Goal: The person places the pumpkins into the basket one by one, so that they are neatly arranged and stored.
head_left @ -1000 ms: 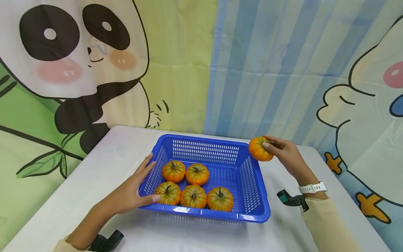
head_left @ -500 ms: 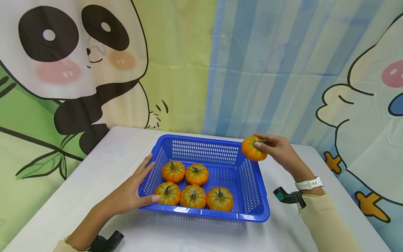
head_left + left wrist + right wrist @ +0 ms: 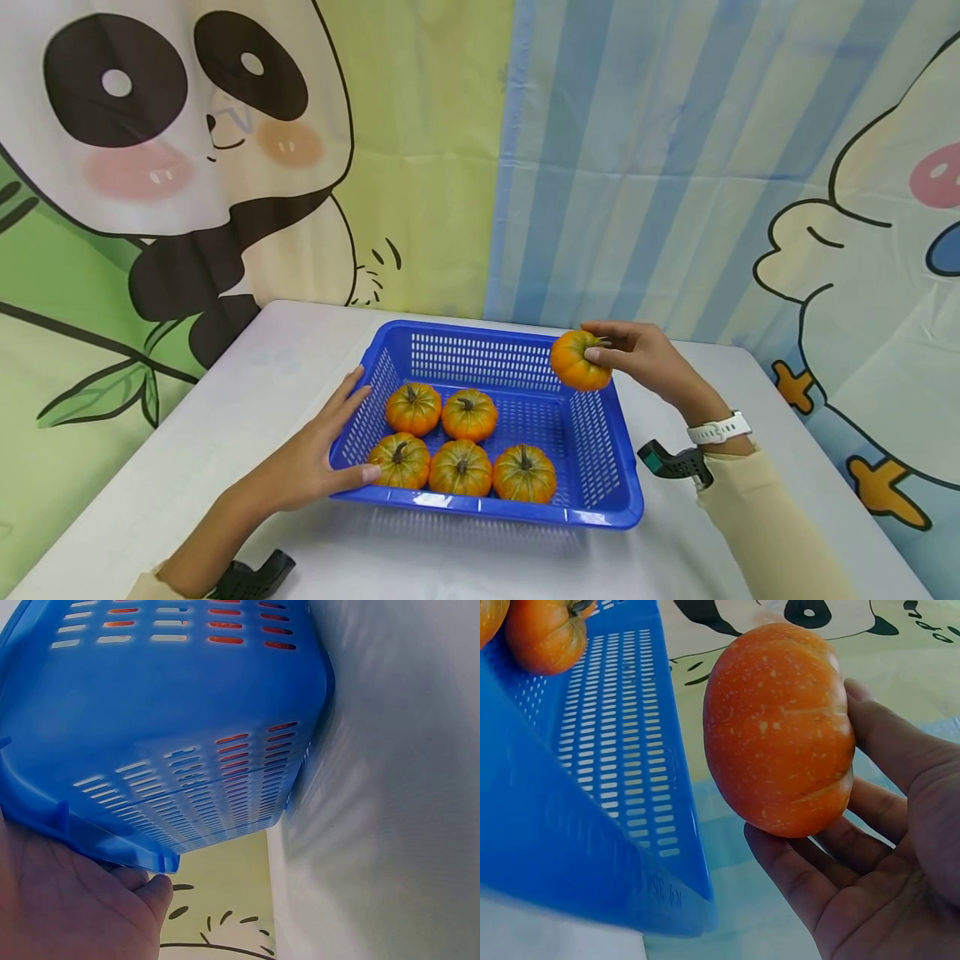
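Note:
My right hand (image 3: 637, 358) holds a small orange pumpkin (image 3: 577, 362) by its side, thumb near the stem, above the back right corner of a blue plastic basket (image 3: 487, 497). Seen from the right wrist, the pumpkin (image 3: 780, 727) has its ribbed orange skin toward the camera, with the fingers (image 3: 795, 874) and thumb around one side. My left hand (image 3: 303, 458) rests on the basket's left rim, fingers spread and fairly straight, thumb over the front left corner. In the left wrist view, this hand (image 3: 75, 900) touches the underside of the basket's rim (image 3: 112, 844).
Several more pumpkins (image 3: 462, 468) sit in the basket, toward its left and front. The basket stands on a white table (image 3: 300, 350). Behind the table hangs a cartoon-printed curtain (image 3: 427, 167). Each wrist wears a black device (image 3: 675, 462).
My right hand has moved left with the pumpkin, from the basket's right rim to above its back right corner. The left hand and the basket have stayed in place.

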`<state>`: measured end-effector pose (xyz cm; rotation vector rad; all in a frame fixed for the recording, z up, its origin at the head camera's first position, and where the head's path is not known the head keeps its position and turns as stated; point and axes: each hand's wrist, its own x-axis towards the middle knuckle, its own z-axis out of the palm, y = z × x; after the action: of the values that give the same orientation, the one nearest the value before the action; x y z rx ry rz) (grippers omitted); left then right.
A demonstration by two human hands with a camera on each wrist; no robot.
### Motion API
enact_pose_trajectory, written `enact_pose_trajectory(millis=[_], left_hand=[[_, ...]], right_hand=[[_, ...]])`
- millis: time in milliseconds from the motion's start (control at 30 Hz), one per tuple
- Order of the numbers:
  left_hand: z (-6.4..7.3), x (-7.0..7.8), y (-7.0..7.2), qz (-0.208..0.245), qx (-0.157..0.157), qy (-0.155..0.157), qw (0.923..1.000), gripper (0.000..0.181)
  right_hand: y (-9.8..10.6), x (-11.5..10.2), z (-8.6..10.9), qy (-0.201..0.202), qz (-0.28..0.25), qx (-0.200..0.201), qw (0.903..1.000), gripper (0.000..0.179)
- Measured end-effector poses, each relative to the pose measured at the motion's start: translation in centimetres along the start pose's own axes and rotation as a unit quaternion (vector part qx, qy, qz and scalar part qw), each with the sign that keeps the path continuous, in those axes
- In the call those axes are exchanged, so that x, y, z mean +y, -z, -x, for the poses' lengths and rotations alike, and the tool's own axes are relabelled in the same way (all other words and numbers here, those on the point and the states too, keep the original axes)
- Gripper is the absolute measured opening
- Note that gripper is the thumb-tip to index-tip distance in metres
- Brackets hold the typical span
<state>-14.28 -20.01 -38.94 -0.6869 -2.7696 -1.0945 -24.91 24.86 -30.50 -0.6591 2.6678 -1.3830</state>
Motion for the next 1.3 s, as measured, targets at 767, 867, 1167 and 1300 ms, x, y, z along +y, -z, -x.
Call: enact_pose_trajectory(millis=[767, 867, 1167, 1300], left_hand=[[-0.1, 0.0, 0.0, -0.002, -0.001, 0.002, 1.0, 0.097], [-0.1, 0.0, -0.1, -0.002, -0.001, 0.0, 1.0, 0.096], [0.1, 0.1, -0.1, -0.005, 0.002, -0.002, 1.0, 0.095], [0.1, 0.1, -0.1, -0.006, 0.002, -0.002, 1.0, 0.095]], right_hand=[[-2.2, -1.8, -2.5, 0.023, 0.041, -0.047, 0.9978, 0.049], [-2.6, -1.8, -2.9, 0.03, 0.03, -0.057, 0.9975, 0.05], [-3.6, -1.2, -3.7, 0.025, 0.023, -0.134, 0.9904, 0.054], [-3.9, -1.1, -3.9, 0.033, 0.034, -0.157, 0.9864, 0.048]])
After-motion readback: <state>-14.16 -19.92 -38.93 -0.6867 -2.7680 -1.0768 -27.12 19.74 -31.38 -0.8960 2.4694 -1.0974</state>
